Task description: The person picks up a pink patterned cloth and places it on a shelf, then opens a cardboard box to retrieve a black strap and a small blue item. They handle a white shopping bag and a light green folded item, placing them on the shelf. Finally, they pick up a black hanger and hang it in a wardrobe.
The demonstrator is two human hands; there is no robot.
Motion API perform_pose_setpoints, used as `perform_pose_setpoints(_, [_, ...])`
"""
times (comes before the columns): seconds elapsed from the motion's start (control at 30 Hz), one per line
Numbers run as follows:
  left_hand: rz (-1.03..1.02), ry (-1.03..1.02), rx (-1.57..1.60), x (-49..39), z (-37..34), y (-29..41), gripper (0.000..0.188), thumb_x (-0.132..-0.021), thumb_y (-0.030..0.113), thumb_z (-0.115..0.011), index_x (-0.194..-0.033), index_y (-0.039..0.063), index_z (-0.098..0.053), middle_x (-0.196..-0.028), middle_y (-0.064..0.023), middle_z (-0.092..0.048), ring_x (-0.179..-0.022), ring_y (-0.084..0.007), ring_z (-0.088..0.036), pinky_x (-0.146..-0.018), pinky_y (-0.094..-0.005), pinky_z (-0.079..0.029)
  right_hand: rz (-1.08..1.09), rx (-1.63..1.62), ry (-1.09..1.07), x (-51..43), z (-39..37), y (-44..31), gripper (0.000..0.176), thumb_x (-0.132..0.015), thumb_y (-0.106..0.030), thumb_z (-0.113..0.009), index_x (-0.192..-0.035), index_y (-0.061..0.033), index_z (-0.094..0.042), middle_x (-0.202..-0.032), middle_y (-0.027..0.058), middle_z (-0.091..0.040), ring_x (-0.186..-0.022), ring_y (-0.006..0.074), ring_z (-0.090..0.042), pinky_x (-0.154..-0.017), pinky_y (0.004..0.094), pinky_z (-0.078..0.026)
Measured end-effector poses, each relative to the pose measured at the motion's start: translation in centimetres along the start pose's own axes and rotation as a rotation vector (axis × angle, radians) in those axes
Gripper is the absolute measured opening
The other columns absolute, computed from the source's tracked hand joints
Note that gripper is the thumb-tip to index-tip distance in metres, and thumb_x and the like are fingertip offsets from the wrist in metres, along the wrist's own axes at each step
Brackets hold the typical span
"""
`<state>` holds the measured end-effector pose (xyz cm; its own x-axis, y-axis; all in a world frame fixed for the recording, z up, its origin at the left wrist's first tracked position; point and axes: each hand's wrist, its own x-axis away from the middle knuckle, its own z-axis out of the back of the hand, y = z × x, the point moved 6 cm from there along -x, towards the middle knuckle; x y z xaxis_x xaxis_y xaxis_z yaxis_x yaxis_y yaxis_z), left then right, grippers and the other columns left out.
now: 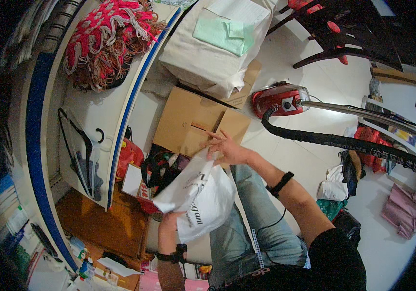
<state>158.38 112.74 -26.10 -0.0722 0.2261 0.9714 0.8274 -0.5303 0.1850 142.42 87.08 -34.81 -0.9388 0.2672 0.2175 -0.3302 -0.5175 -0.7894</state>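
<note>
A white plastic bag (208,192) with dark printed writing hangs crumpled above my lap. My right hand (224,149) is at its upper edge, thumb and a finger on the plastic while other fingers spread out. My left hand (170,219) reaches the bag's lower left side; the bag hides its fingers, so their grip is not visible. Just beyond the bag stands a brown cardboard box (189,120). Dark items, with a black strap (151,171) among them, lie left of the bag, beside a small white box (132,179).
A red vacuum cleaner (280,100) stands on the tiles, its black hose (313,140) stretching right. On the left, a blue-edged shelf (120,120) holds black hangers (80,145) and a fringed pink knit (106,43). Cloth items (333,185) and a dark chair (338,51) are on the right.
</note>
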Motion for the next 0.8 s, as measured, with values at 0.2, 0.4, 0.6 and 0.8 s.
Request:
perform_pose_setpoints(0.2, [-0.385,0.312,-0.151,-2.7,1.4,9.2,0.049,-0.093,0.037,-0.062,-0.126,0.003,-0.054,-0.115,-0.0084,-0.06,-0.105,-0.0247,-0.058,-0.09,-0.036,-0.046,-0.268,-0.415,0.049,-2.6,3.8,6.5,0.029,-0.099,-0.032,-0.058,-0.095,-0.0037,-0.06,-0.081,0.0097,-0.056,-0.081,0.0196,-0.053,-0.077,0.034,-0.045])
perform_pose_setpoints(0.4, [-0.61,0.332,-0.215,-9.0,2.9,11.2,0.048,-0.095,0.034,-0.064,-0.133,0.01,-0.046,-0.128,-0.0131,-0.052,-0.121,-0.0276,-0.053,-0.099,-0.0431,-0.048,-0.47,-0.217,0.391,-3.7,3.6,13.7,0.027,-0.099,-0.029,-0.051,-0.097,-0.0031,-0.057,-0.085,0.0228,-0.063,-0.084,0.0412,-0.062,-0.074,0.0477,-0.048])
perform_pose_setpoints(0.6, [-0.356,0.133,-0.129,-12.9,-0.1,1.9,0.056,-0.097,0.029,-0.061,-0.145,0.011,-0.036,-0.138,-0.0167,-0.045,-0.12,-0.0307,-0.055,-0.102,-0.0457,-0.049,-0.579,0.008,0.629,-4.2,4.9,15.3,0.019,-0.093,-0.021,-0.061,-0.102,-0.0055,-0.064,-0.091,0.0212,-0.063,-0.085,0.0399,-0.063,-0.073,0.0468,-0.049])
perform_pose_setpoints(0.8, [-0.221,0.083,-0.104,-13.5,-3.1,-4.5,0.044,-0.095,0.019,-0.064,-0.135,0.009,-0.048,-0.125,-0.0097,-0.054,-0.109,-0.0241,-0.06,-0.097,-0.0385,-0.049,-0.562,0.067,1.249,-4.9,18.8,17.2,0.037,-0.085,-0.02,-0.073,-0.117,-0.0052,-0.063,-0.098,0.0172,-0.064,-0.089,0.0317,-0.065,-0.079,0.0395,-0.052])
